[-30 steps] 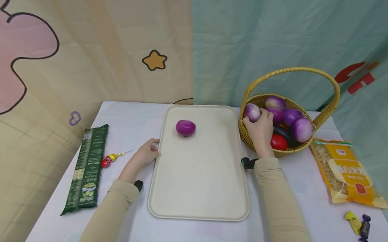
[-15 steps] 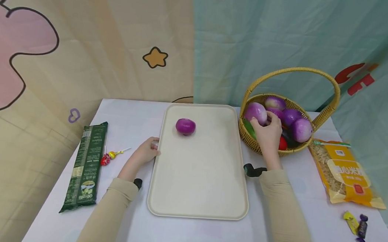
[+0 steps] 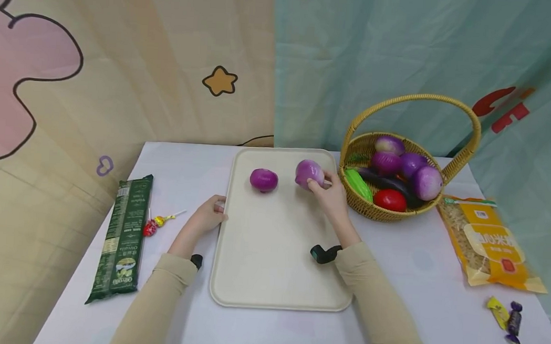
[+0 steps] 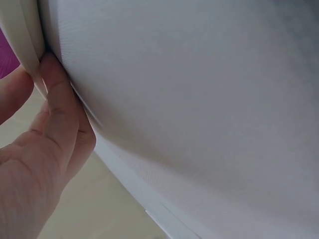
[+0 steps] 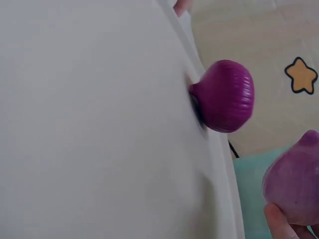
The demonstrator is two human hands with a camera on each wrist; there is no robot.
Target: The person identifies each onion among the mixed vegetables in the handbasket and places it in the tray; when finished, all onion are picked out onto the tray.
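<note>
Right grip [image 3: 332, 197] holds pale onion [image 3: 307, 174]; right-wrist view crops both.

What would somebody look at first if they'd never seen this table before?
Probably the tan woven basket with its tall arched handle, just right of the cream plastic-looking rectangular tray, because it's piled with shiny purple onions. Next might be the round pale-purple onion held by the right hand over the tray's far right part, then the glossy deep-purple onion lying on the tray to its left.
</note>
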